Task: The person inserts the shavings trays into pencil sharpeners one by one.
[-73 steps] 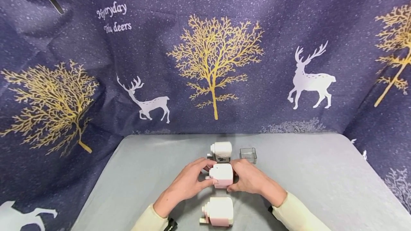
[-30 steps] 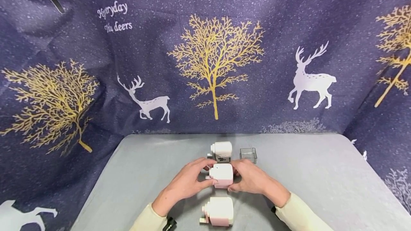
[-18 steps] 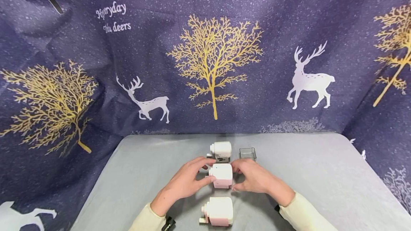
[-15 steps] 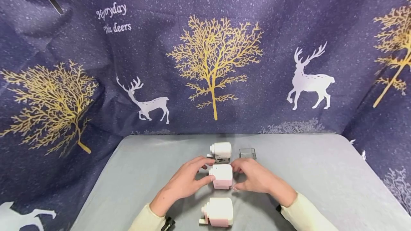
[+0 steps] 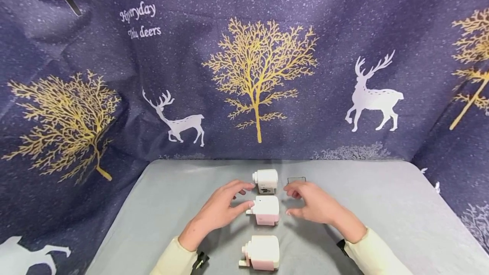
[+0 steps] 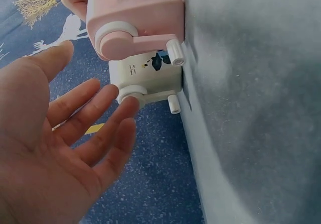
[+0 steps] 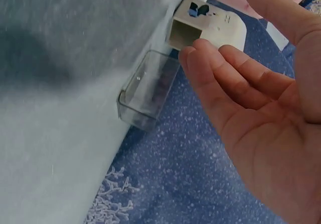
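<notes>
Three crank pencil sharpeners stand in a row on the table. The middle pink-and-white sharpener (image 5: 266,213) has my left hand (image 5: 219,209) at its crank side, fingers spread and thumb tip right at the crank. On its other side my right hand (image 5: 318,205) hovers apart from it, fingers loosely bent, holding nothing. Behind it is a white sharpener (image 5: 266,177) with a dark print; the right wrist view shows its drawer slot (image 7: 184,34) standing empty. A clear shavings drawer (image 7: 145,114) lies beside that sharpener, partly hidden by my right hand in the head view.
Closest to me stands another pink-and-white sharpener (image 5: 263,253), its crank pointing left. The grey table (image 5: 172,194) ends at the back against a dark blue curtain (image 5: 229,147) printed with deer and trees.
Both hands have let go of the middle sharpener and drawn apart, the right one moving farther right and now covering more of the clear drawer. The sharpeners stay in place.
</notes>
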Tool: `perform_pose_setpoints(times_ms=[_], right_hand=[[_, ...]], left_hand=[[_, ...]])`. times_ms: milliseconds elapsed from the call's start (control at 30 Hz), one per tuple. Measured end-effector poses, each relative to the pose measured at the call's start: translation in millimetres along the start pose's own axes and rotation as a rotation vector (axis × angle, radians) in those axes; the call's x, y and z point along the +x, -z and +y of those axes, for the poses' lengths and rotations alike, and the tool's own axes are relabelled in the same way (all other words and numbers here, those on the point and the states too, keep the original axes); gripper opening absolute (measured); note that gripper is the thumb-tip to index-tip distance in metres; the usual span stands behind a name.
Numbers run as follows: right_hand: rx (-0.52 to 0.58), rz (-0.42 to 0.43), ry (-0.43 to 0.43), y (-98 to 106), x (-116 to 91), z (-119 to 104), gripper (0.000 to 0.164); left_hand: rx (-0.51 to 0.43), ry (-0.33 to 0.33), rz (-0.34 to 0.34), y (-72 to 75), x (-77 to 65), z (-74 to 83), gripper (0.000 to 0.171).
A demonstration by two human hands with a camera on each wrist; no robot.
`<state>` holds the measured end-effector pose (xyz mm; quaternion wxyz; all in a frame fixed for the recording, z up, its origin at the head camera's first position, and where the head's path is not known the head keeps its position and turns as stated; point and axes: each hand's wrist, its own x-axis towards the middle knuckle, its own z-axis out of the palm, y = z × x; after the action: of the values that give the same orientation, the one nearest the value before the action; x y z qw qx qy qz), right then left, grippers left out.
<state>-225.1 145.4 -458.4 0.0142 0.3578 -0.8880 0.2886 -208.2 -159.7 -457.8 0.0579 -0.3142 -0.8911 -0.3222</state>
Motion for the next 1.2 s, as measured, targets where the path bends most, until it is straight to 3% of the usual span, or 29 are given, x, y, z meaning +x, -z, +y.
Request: perform_pose_setpoints(times_ms=[267,567,900,1200], right_hand=[[0.007,0.079,0.015,8,-4,7,0.047],[-0.076,0.150,-0.013,19,-5,15,0.045],[-0.132,0.204,-0.062,22,-7,27,0.058],[-0.137,0.212,-0.115,23,-9,36,0.083]], left_hand=[[0.027,0.007,0.033,-0.3,9.3,-0.4,0.044],[0.026,0.036,0.074,0.7,15.7,-2.1,0.044],[0.022,0.034,0.072,-2.2,24.7,-12.8,0.053],[0.013,0.044,0.088,-4.6,35.6,-17.6,0.053]])
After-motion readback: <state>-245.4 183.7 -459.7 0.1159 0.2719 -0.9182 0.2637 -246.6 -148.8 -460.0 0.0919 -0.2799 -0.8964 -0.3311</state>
